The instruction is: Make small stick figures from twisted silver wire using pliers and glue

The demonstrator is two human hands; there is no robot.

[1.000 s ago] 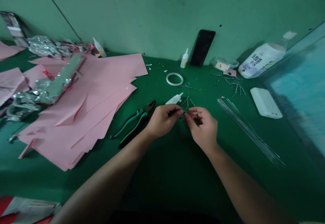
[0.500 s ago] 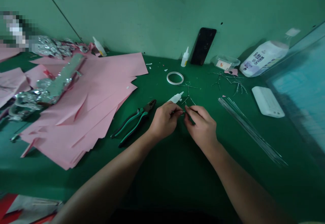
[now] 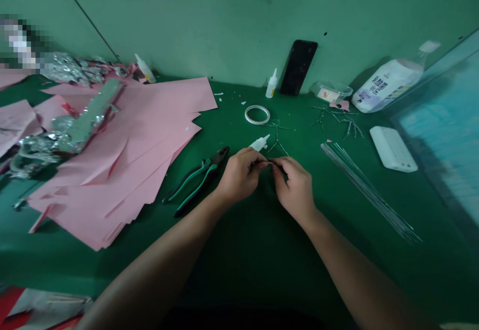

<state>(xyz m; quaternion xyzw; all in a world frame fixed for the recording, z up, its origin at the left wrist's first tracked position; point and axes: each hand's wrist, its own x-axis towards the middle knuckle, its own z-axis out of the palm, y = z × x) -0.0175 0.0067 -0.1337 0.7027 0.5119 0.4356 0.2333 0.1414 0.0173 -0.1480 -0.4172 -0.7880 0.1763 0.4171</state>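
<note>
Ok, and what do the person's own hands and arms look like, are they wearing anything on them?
The left hand and right hand are bare, with no gloves. The left forearm and right forearm are bare too: no sleeves, watch, bracelet or tape show on them, as far as they are in view.

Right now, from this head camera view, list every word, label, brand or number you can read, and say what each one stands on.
"乳酸菌": large dark characters on the white plastic bottle by the wall.
"水乐" (uncertain): smaller characters beneath on the same bottle, too blurred to be sure.
Label in the clear plastic tub: too small to read.
Packet at the far upper left: pixelated, unreadable.
</note>
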